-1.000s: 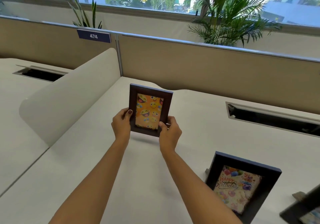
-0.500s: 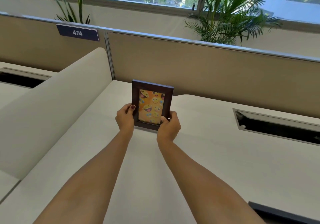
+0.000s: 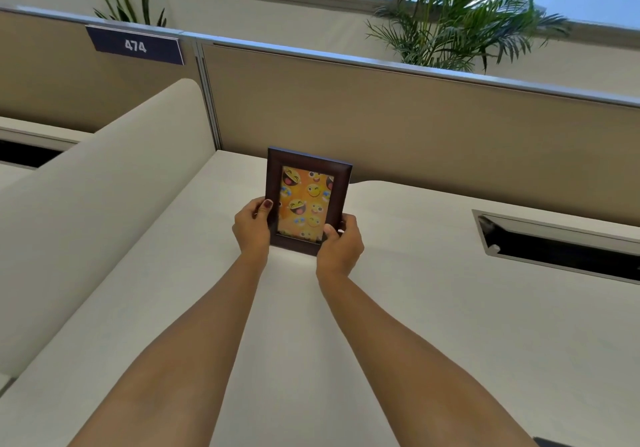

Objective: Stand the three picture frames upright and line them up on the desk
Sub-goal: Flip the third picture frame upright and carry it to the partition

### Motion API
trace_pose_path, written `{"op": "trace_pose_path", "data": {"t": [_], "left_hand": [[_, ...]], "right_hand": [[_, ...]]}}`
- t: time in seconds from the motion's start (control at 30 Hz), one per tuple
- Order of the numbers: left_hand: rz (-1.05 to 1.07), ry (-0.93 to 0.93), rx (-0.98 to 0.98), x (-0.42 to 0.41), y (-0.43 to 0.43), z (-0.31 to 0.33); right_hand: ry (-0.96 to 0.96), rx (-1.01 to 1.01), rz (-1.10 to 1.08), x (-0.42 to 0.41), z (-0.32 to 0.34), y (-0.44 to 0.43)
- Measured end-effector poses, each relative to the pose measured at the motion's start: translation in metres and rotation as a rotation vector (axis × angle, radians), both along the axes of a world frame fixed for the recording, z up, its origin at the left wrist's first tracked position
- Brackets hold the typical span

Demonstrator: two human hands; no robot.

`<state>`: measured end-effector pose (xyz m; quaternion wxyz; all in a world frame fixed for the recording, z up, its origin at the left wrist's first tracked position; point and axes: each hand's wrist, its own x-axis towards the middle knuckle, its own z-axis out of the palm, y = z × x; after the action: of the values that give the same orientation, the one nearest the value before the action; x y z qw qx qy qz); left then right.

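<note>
A small dark brown picture frame [image 3: 308, 176] with an orange emoji picture stands upright near the back of the white desk [image 3: 450, 308], its lower edge at the desk surface. My left hand [image 3: 251, 227] grips its lower left side, thumb on the front. My right hand [image 3: 341, 244] grips its lower right corner. A dark corner of another frame [image 3: 550, 442] peeks in at the bottom right edge; the third frame is out of view.
A tan partition wall [image 3: 415, 128] runs behind the desk, with a blue "474" sign [image 3: 135, 45]. A curved white divider [image 3: 86, 211] rises on the left. A dark cable slot [image 3: 561, 249] opens in the desk at right. Plants stand behind the partition.
Both hands carried the emoji frame farther back on the desk and brought it more upright. My view swung up and left, so the birthday frame and the third one dropped out of sight.
</note>
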<state>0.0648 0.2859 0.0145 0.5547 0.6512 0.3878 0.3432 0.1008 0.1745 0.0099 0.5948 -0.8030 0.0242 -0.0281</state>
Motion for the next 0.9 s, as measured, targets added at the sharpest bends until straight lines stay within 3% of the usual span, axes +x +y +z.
{"op": "trace_pose_path", "data": {"t": [0.33, 0.47, 0.6, 0.9], "left_hand": [[-0.033, -0.023, -0.051, -0.005, 0.003, -0.001], [0.094, -0.124, -0.095, -0.014, 0.003, 0.002], [0.181, -0.16, -0.054, -0.03, -0.009, 0.013], [0.043, -0.257, 0.085, -0.068, -0.079, 0.053]], "right_hand": [[0.058, -0.023, 0.055, -0.003, 0.003, -0.004], [0.125, 0.033, 0.014, -0.007, 0.006, -0.009], [0.023, -0.029, -0.021, -0.022, 0.019, -0.011], [-0.211, 0.018, -0.026, -0.07, 0.099, -0.027]]}}
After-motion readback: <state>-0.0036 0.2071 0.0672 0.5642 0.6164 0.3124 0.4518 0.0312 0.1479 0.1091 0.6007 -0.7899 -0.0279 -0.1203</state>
